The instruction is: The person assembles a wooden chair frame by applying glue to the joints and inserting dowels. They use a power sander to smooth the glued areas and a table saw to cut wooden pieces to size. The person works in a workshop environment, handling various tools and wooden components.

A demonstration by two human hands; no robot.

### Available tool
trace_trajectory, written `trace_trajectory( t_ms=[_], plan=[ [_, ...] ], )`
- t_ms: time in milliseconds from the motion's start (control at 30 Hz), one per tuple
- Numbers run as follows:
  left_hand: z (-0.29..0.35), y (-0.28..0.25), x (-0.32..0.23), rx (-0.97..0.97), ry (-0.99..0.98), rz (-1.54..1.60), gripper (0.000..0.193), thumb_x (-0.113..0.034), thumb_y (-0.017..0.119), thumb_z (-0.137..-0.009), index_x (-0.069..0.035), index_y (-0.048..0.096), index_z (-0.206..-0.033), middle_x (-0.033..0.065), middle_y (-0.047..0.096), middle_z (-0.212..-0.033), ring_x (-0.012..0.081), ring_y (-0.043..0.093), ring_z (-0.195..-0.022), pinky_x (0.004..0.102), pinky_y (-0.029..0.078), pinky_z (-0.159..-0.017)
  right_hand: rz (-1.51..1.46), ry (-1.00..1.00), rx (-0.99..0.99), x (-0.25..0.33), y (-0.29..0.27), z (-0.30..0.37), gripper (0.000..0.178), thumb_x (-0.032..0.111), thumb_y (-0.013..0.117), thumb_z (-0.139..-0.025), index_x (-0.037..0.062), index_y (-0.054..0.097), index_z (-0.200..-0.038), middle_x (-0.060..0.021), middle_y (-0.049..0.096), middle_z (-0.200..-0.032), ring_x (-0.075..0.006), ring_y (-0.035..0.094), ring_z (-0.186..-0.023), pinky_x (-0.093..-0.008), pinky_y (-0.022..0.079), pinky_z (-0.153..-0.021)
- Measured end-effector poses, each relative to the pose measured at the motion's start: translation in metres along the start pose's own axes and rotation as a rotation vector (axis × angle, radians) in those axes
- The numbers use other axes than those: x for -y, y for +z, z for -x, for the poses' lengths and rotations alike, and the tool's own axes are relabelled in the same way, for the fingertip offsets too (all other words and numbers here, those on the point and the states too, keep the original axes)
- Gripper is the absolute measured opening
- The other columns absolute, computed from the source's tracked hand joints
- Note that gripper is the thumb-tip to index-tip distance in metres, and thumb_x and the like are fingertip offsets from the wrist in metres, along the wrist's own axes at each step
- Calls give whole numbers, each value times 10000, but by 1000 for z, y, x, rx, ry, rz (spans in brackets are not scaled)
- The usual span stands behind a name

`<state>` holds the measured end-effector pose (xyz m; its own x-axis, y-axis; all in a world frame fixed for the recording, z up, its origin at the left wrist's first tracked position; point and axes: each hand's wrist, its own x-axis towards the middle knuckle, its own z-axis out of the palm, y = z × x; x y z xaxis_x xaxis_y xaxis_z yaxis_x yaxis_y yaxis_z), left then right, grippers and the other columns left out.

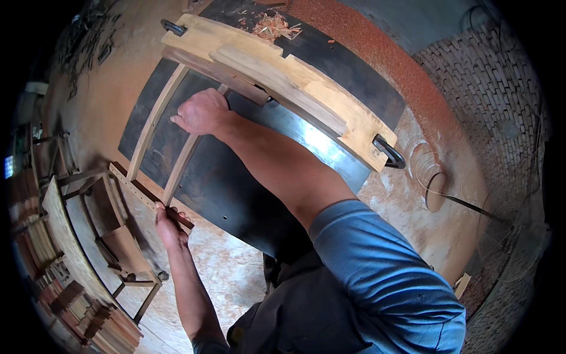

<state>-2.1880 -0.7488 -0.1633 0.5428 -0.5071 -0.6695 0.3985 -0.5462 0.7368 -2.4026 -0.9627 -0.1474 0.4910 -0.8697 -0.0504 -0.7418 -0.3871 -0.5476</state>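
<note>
My left hand [172, 227] is closed round the near end of a dark wooden rail [138, 187] with a row of small holes. Two pale, slightly curved wooden strips run away from this rail: an outer strip [154, 121] on the left and an inner strip [178, 168] closer to my body. Over the inner strip, near its far end, my right hand [203, 112] is closed in a fist; the strip shows on both sides of it. At their far ends the strips reach a thick pale wooden fence [318, 88] lying across a dark metal table [221, 197].
Black clamps hold the fence at its left [173, 27] and right [389, 151] ends. Wood shavings [275, 27] lie behind it. Reddish sawdust [377, 50] covers the floor beyond. At left stand wooden frames [118, 239] and stacked boards [88, 318]; at right, a brick surface [489, 88].
</note>
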Motion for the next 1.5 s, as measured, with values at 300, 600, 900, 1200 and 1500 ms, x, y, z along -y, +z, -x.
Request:
trace_trajectory(
  t_ms=[300,600,900,1200,1500],
  plan=[
    [-9,0,-7,22,-3,-5,357,-488,503,-985,-150,512,-867,-1,509,-693,171,517,-549,360,443,-498,8,-16,-12,1,0,-8,416,451,504,-921,125,758,-870,-125,723,-891,-320,681,-911,-435,511,-818],
    [-19,1,-15,41,29,30,374,-462,523,-982,-100,502,-892,31,513,-706,182,508,-545,354,427,-494,38,-11,-48,5,3,-19,419,451,509,-920,117,750,-846,-127,717,-886,-327,676,-904,-447,515,-802],
    [8,-69,-23,240,-54,222,426,-491,461,-989,-104,549,-836,42,575,-657,188,568,-495,350,490,-456,-529,-380,-682,65,13,87,203,194,672,-848,30,625,-738,-108,591,-709,-318,572,-692,-416,463,-616],
    [136,-210,112,386,-249,802,441,-504,458,-981,-76,554,-934,68,592,-742,194,581,-562,338,511,-462,-1772,198,251,134,32,165,483,155,568,-969,-40,380,-1370,-110,558,-1239,-177,537,-1150,-344,417,-1020],
    [262,-218,277,460,-459,1042,493,-524,522,-927,-46,538,-1049,13,535,-750,112,494,-506,235,402,-385,-1317,-314,428,233,58,274,297,182,631,-910,-38,580,-1104,-122,660,-946,-185,614,-864,-331,492,-794]
  ],
)
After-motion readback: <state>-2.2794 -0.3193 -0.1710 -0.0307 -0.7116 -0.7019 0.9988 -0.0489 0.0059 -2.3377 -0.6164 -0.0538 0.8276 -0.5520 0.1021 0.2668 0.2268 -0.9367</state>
